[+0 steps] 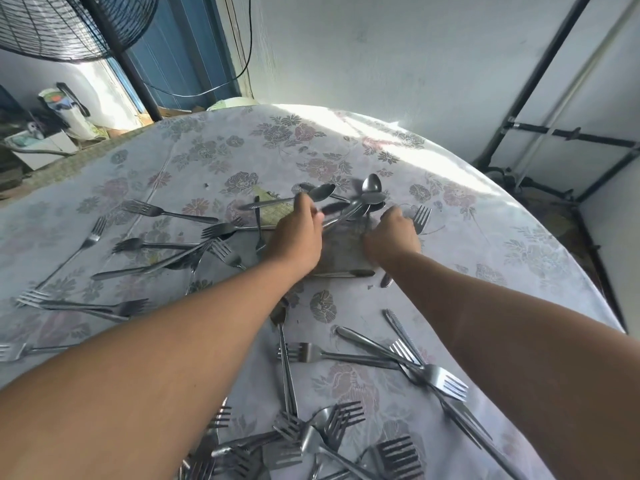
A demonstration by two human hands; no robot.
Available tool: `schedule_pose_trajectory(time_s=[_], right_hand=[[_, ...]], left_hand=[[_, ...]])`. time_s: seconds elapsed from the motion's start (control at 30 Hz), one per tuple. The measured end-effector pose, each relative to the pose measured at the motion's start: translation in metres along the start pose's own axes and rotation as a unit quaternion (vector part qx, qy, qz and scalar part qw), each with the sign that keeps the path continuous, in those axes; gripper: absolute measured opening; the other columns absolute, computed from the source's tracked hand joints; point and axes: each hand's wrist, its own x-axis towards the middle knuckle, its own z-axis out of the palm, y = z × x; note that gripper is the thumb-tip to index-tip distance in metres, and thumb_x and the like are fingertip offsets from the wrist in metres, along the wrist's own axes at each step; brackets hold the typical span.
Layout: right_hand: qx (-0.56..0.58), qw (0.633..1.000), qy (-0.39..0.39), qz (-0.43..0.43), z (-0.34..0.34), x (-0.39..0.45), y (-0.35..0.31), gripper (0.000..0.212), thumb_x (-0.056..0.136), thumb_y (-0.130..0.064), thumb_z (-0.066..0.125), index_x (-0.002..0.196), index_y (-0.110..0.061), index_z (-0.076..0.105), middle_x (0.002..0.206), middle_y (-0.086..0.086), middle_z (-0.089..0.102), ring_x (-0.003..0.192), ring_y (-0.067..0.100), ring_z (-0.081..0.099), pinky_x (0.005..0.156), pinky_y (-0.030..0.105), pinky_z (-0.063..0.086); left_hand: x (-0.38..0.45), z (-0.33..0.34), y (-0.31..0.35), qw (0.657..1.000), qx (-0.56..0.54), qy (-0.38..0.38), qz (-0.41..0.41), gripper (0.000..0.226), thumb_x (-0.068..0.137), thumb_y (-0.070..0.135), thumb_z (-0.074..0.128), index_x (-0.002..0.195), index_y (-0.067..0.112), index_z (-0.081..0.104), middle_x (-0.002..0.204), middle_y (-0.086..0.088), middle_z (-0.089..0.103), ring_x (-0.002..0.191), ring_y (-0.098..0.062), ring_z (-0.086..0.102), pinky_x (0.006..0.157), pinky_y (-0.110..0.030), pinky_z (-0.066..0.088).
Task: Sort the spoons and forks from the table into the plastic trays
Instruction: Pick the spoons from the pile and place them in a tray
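The left hand (298,237) covers the handles of the grey metal spoons (363,202) it grips, so how many it holds cannot be counted, and their bowls smear with motion blur. The right hand (391,237) curls with its fingertips out of sight behind the knuckles; whether it holds anything cannot be told. Both forearms hide parts of the floral white tablecloth (207,150) and several forks beneath them. The near heap of steel forks (311,441) is cut off by the bottom edge. At far left, the black wire fan guard (62,26) runs past the top edge.
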Motion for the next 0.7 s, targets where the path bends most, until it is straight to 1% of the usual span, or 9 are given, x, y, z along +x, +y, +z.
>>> schedule_pose_trajectory(time_s=[0.07, 0.1, 0.17, 0.23, 0.33, 0.4, 0.5, 0.63, 0.7], right_hand=[[-0.009, 1.0, 0.006, -0.011, 0.0, 0.002, -0.002, 0.037, 0.101, -0.018, 0.054, 0.133, -0.003, 0.043, 0.121, 0.019, 0.061, 0.096, 0.032, 0.056, 0.073, 0.038, 0.042], [-0.009, 1.0, 0.006, -0.015, 0.001, 0.002, -0.004, 0.036, 0.1, -0.013, 0.054, 0.132, -0.002, 0.043, 0.118, 0.018, 0.063, 0.093, 0.031, 0.054, 0.073, 0.038, 0.042], [-0.002, 1.0, 0.005, -0.009, 0.002, 0.0, -0.007, 0.035, 0.102, -0.014, 0.054, 0.132, 0.0, 0.042, 0.119, 0.018, 0.063, 0.097, 0.031, 0.056, 0.075, 0.037, 0.042], [-0.002, 1.0, -0.009, -0.005, 0.002, -0.002, -0.009, 0.037, 0.102, -0.017, 0.053, 0.132, 0.001, 0.043, 0.125, 0.019, 0.06, 0.11, 0.035, 0.061, 0.082, 0.041, 0.05], [-0.005, 0.999, -0.044, -0.018, 0.001, -0.003, -0.008, 0.04, 0.101, -0.023, 0.052, 0.129, 0.004, 0.044, 0.126, 0.021, 0.058, 0.112, 0.042, 0.063, 0.088, 0.053, 0.058], [-0.03, 0.997, -0.057, -0.034, 0.001, -0.003, -0.007, 0.036, 0.1, -0.023, 0.051, 0.126, 0.002, 0.047, 0.123, 0.021, 0.061, 0.108, 0.04, 0.063, 0.082, 0.045, 0.056], [-0.066, 0.994, -0.075, -0.047, 0.001, -0.005, -0.004, 0.035, 0.099, -0.027, 0.05, 0.123, -0.001, 0.054, 0.121, 0.019, 0.063, 0.099, 0.034, 0.06, 0.073, 0.037, 0.047], [-0.021, 0.993, -0.111, -0.019, -0.002, -0.006, -0.01, 0.045, 0.099, -0.03, 0.045, 0.13, 0.002, 0.054, 0.125, 0.021, 0.056, 0.113, 0.041, 0.061, 0.086, 0.05, 0.06], [0.032, 0.993, -0.114, 0.009, -0.001, -0.004, -0.012, 0.044, 0.1, -0.028, 0.046, 0.132, 0.002, 0.055, 0.13, 0.022, 0.057, 0.119, 0.042, 0.059, 0.091, 0.046, 0.057]], left_hand=[[0.007, -0.003, 0.007, 0.993, -0.109, 0.037, -0.031, 0.014, 0.11, 0.029, 0.037, 0.113, 0.015, 0.037, 0.088, -0.007, 0.067, 0.07, -0.026, 0.065, 0.061, -0.048, 0.056], [0.01, -0.004, 0.011, 0.987, -0.142, 0.056, -0.054, 0.015, 0.11, 0.028, 0.037, 0.114, 0.014, 0.036, 0.086, -0.007, 0.064, 0.068, -0.024, 0.063, 0.059, -0.046, 0.054], [0.018, -0.008, 0.016, 0.977, -0.169, 0.086, -0.093, 0.017, 0.108, 0.025, 0.041, 0.116, 0.01, 0.039, 0.084, -0.005, 0.057, 0.064, -0.02, 0.054, 0.053, -0.035, 0.041], [0.025, -0.011, 0.015, 0.986, -0.097, 0.078, -0.114, 0.018, 0.103, 0.025, 0.051, 0.113, 0.012, 0.042, 0.083, -0.002, 0.054, 0.064, -0.018, 0.05, 0.05, -0.032, 0.032], [0.032, -0.004, -0.002, 0.991, 0.096, 0.016, -0.097, 0.009, 0.097, 0.024, 0.059, 0.1, 0.016, 0.054, 0.083, -0.001, 0.057, 0.067, -0.02, 0.052, 0.05, -0.031, 0.029], [0.033, 0.005, -0.013, 0.985, 0.156, -0.003, -0.077, 0.01, 0.097, 0.017, 0.06, 0.088, 0.014, 0.059, 0.083, -0.003, 0.063, 0.065, -0.021, 0.053, 0.049, -0.031, 0.028], [0.033, 0.015, -0.016, 0.983, 0.177, -0.003, -0.041, 0.02, 0.094, 0.011, 0.06, 0.076, 0.019, 0.058, 0.079, -0.003, 0.061, 0.072, -0.028, 0.058, 0.054, -0.031, 0.032], [0.038, 0.014, -0.013, 0.98, 0.188, -0.05, -0.031, 0.013, 0.095, 0.012, 0.057, 0.083, 0.014, 0.059, 0.083, -0.007, 0.062, 0.076, -0.031, 0.059, 0.058, -0.034, 0.037], [0.037, 0.014, -0.014, 0.98, 0.177, -0.088, -0.035, 0.014, 0.097, 0.017, 0.057, 0.084, 0.013, 0.056, 0.084, -0.006, 0.059, 0.076, -0.028, 0.056, 0.057, -0.033, 0.035]])
